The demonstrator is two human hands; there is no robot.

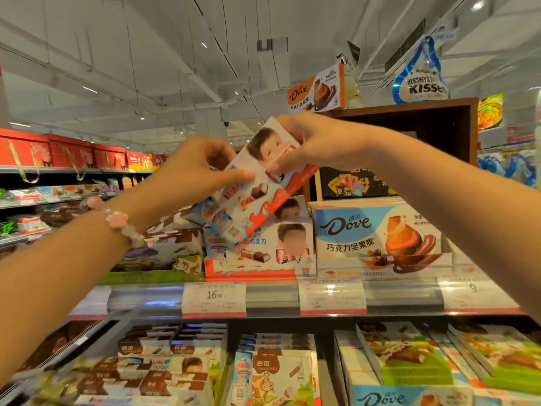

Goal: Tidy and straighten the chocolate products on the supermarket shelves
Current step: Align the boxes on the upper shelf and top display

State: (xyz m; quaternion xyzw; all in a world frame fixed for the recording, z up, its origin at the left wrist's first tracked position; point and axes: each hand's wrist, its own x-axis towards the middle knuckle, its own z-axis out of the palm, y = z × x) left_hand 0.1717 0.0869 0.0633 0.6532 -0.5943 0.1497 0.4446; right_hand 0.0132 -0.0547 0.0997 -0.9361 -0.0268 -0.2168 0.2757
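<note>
At nine o'clock, red gift boxes (70, 155) are seen lined along a far shelf. A beaded bracelet (118, 222) is worn on the left wrist. The left hand (193, 168) is raised at the centre of the view, its thumb and fingertips pinched on the lower left edge of a white and orange Kinder chocolate box (263, 183). The box is held in the air, tilted, with its printed front turned to the camera, above the upper shelf. The right hand (319, 142) is closed over the box's upper right corner, at about twelve o'clock.

Below the held box, at six o'clock of it, more Kinder boxes (281, 247) are stacked in an orange display tray (248, 273), some of them lying askew. A brown and white cow-print chocolate carton (172, 247) stands just beside the tray at its nine o'clock. At three o'clock a blue Dove box (377, 238) is set upright at the shelf front, touching the Kinder stack's side. A price tag (213, 297) reading 16.90 is fixed to the shelf edge (272, 300) below.

At one o'clock an orange Dove box (316, 89) and a Hershey's Kisses display (421, 80) rest on a dark wooden case (439, 127). On the lower shelf, flat chocolate packs (175, 361) are laid in rows.
</note>
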